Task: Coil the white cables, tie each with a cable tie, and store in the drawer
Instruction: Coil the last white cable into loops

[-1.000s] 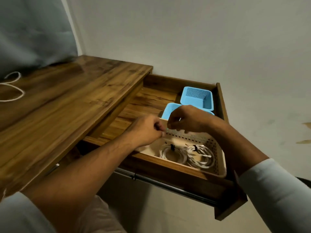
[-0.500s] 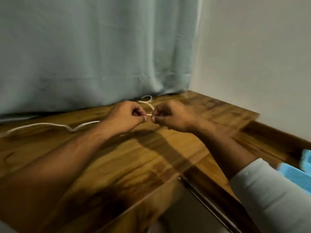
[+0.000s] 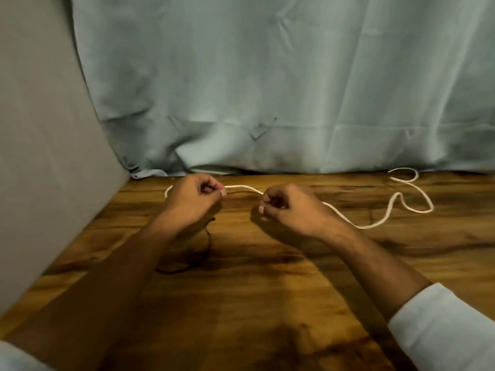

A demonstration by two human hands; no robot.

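A long white cable (image 3: 375, 223) lies loose on the wooden desk (image 3: 254, 290), snaking off to the right and ending in a hook-shaped curl near the curtain. My left hand (image 3: 192, 202) pinches the cable near its left end, a short loop showing behind the knuckles. My right hand (image 3: 286, 207) pinches the same cable a hand's width to the right, and a short span hangs between the two hands just above the desk. A thin black cable tie (image 3: 207, 239) lies on the desk under my left wrist. The drawer is out of view.
A pale blue-green curtain (image 3: 267, 89) hangs along the back edge of the desk. A grey wall (image 3: 40, 156) closes off the left side. My white sleeves show at the bottom corners.
The view swung from the open drawer with its baskets and coiled cables to the desk top. Both hands left the drawer and took hold of the loose white cable, then drew apart along it.
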